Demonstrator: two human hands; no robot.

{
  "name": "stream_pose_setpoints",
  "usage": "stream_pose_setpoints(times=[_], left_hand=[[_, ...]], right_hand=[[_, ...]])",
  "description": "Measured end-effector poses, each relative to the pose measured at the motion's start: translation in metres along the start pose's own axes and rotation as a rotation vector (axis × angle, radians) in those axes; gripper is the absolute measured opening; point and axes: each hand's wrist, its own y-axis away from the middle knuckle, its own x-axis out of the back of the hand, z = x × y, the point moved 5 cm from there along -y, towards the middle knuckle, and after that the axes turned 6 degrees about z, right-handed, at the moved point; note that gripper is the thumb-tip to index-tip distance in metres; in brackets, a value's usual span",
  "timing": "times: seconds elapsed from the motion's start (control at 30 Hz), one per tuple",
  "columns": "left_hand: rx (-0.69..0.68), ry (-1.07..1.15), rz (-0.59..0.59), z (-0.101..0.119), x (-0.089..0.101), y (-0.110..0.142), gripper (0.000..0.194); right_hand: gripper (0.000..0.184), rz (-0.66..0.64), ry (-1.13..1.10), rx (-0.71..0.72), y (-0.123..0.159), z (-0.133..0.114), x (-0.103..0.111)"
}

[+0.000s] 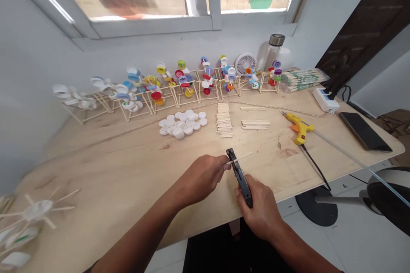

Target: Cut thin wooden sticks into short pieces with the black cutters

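Note:
My left hand (pixel 205 175) pinches one end of a thin wooden stick (pixel 245 156). My right hand (pixel 260 204) is wrapped around the handles of a black plier-like cutter (pixel 239 175). Its head crosses the stick close to my left fingertips, and the stick's free end sticks out to the right. Whether the jaws are fully closed on the wood is too small to tell. Just beyond my hands lie a column of short cut sticks (pixel 224 121), a bundle of longer sticks (pixel 255 124) and a cluster of white bottle caps (pixel 182 123).
Along the wall stand several stick frames with colorful cap wheels (pixel 185 85). A yellow glue gun (pixel 299 128), a phone (pixel 363 131), a power strip (pixel 326 100) and packed sticks (pixel 303 79) occupy the right. At lower left lies a spoked cap wheel (pixel 37 210).

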Motion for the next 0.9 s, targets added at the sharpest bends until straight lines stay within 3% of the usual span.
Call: stream_pose_setpoints(times=[0.3, 0.43, 0.53, 0.7, 0.8, 0.9], left_hand=[[0.048, -0.043, 0.037, -0.010, -0.006, -0.011, 0.022], [0.091, -0.028, 0.144, -0.014, -0.009, -0.002, 0.022], [0.141, 0.186, 0.249, -0.020, -0.011, 0.009, 0.025], [0.342, 0.733, 0.469, -0.039, -0.017, 0.025, 0.027], [0.404, 1.049, 0.472, -0.039, -0.028, 0.028, 0.028], [0.406, 1.202, 0.403, -0.030, -0.037, 0.028, 0.029]], right_hand=[[0.010, 0.023, 0.074, -0.058, -0.008, 0.003, -0.005], [0.010, 0.011, 0.137, -0.050, -0.008, 0.002, -0.005], [0.010, -0.003, 0.133, -0.031, -0.006, 0.001, -0.004], [0.012, -0.018, 0.041, -0.039, -0.003, 0.002, 0.000], [0.012, -0.027, -0.004, -0.028, -0.002, 0.001, 0.003], [0.013, -0.038, -0.064, -0.027, 0.000, 0.000, 0.006]])
